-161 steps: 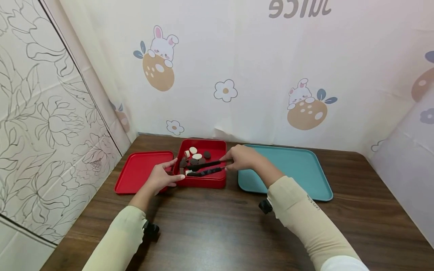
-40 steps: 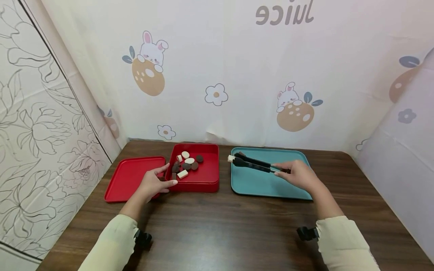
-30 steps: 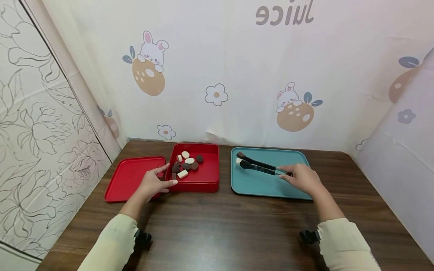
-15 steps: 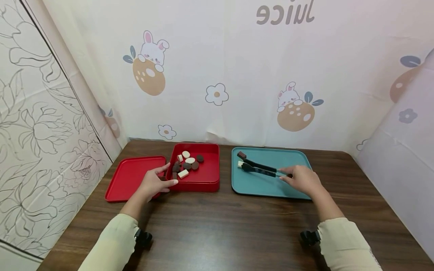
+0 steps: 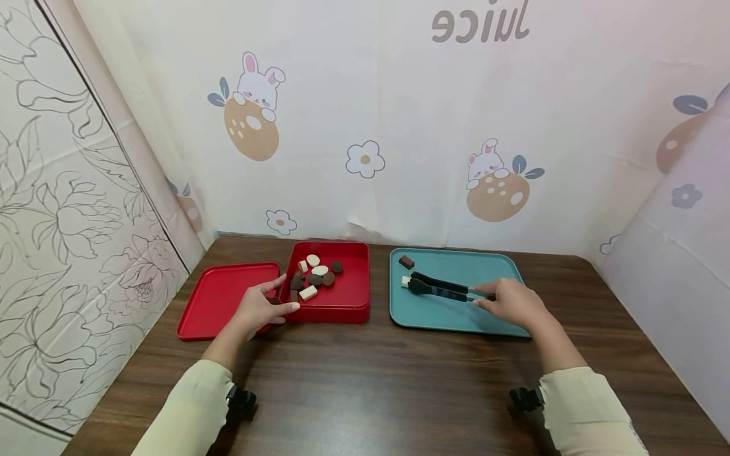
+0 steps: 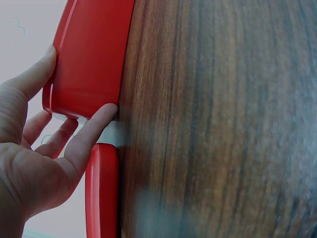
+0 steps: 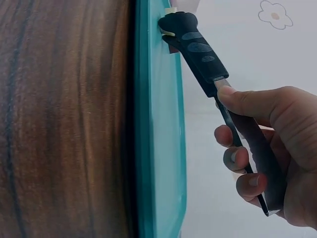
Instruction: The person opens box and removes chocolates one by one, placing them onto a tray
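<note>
At two o'clock on the counter (image 5: 365, 380): blue tray (image 5: 479, 266), with a white block (image 5: 405, 281) by its nine o'clock edge, just at the tips of the black tongs (image 5: 439, 292); whether these pinch it, I cannot tell.
Brown block (image 5: 407, 261): on the same tray, near the white block, toward its twelve o'clock.
Right hand (image 5: 513, 301): fingers and thumb grip the tongs.
Left hand (image 5: 256, 310): spread, touching the eight o'clock corner of the red box (image 5: 331, 315), not closed around it.
Red box: at eleven o'clock, with loose pieces (image 5: 314, 279) inside, mostly toward nine.
Red flat tray (image 5: 217, 297): at ten o'clock.
Tongs risk: if one tip drags during release, the white block could slide or tip over.
Brown block risk: a swing toward twelve could knock it.
Box risk: pressing too strongly at the corner might shift it.
</note>
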Tool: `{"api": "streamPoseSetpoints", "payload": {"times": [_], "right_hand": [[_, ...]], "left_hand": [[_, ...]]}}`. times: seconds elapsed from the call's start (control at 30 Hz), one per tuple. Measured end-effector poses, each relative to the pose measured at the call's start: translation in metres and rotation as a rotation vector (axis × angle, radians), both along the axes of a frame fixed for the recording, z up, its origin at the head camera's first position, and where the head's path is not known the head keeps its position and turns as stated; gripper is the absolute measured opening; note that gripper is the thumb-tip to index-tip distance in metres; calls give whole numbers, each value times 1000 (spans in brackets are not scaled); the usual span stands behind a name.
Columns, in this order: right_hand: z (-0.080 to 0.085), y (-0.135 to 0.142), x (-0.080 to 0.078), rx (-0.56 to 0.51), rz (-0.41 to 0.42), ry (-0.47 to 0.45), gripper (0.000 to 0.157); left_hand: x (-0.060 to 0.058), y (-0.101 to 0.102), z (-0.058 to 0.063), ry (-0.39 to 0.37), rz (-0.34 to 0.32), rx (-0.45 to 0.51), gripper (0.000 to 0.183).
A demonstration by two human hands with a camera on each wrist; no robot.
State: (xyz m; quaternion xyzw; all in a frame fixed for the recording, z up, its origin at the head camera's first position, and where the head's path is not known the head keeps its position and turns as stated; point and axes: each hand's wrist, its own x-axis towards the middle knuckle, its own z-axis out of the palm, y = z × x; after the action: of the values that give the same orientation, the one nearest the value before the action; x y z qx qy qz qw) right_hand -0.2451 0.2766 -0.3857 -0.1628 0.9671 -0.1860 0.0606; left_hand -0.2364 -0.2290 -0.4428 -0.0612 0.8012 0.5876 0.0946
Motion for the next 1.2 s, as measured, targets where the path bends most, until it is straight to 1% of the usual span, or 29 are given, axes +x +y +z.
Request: {"api": "streamPoseSetpoints", "payload": {"times": [0.1, 0.37, 0.47, 0.63, 0.8, 0.93, 1.2], "right_hand": [[2, -1, 0, 6, -1, -4, 38], [3, -1, 2, 27, -4, 35, 41], [4, -1, 4, 14, -17, 43, 43], [5, -3, 5, -36, -25, 85, 43], [0, -6, 4, -109, 7, 116, 41], [-3, -11, 3, -157, 55, 139, 39], [-4, -26, 0, -196, 129, 157, 37]], "left_hand": [[0, 0, -1, 1, 0, -3, 89], [0, 0, -1, -4, 4, -1, 89], [0, 0, 0, -4, 4, 1, 89], [0, 0, 0, -5, 4, 0, 89], [1, 1, 1, -10, 9, -5, 89], [1, 1, 2, -12, 14, -12, 90], [0, 1, 2, -14, 15, -8, 90]]}}
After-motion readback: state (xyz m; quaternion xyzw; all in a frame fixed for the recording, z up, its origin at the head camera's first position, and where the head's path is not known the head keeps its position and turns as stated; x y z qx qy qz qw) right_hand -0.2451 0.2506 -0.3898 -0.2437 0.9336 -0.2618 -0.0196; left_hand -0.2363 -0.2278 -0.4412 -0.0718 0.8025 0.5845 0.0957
